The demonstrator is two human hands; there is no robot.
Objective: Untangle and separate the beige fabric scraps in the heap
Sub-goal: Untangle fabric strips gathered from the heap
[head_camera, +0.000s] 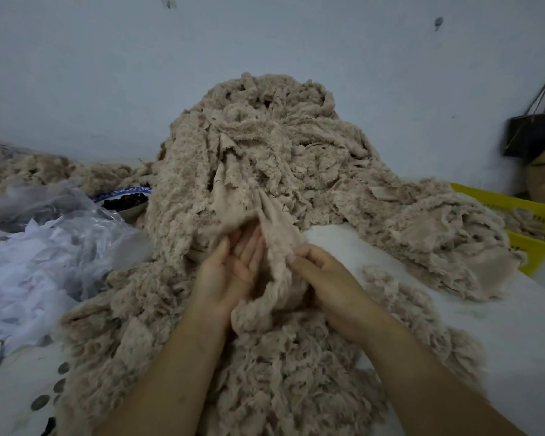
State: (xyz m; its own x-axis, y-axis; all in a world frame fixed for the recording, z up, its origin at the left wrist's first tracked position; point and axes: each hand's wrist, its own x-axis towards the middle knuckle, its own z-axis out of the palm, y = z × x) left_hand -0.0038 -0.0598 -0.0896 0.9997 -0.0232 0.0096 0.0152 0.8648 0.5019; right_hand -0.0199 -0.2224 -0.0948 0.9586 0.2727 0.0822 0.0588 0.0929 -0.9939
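Head view. A tall heap (265, 146) of beige fabric scraps is seen piled against the wall (107, 73), spilling forward over the white table (501, 325) toward the person and out to the right.

One long beige scrap (277, 237) is lifted out of the front of the heap. Its long axis runs away from the person: the far end points up into the heap, where it is still buried, and the near end hangs down, bunched and fluffy, over loose scraps between the forearms. It is tilted slightly, with the far end leftward.

The scrap lies between the two hands. The left hand (230, 272) is held palm up just left of it, fingers straight and relaxed, fingertips touching smooth fabric at the heap's base; nothing is gripped by it. The right hand (324, 278) is on the scrap's right side, fingers curled, the fluffy edge pinched between thumb and fingers.

Clear plastic bags with white material (44, 256) are seen at left, with a bowl (125, 199) of dark contents behind them. A yellow basket (529, 209) holding more scraps is at right, with a black bag (532, 133) hung on the wall above it.
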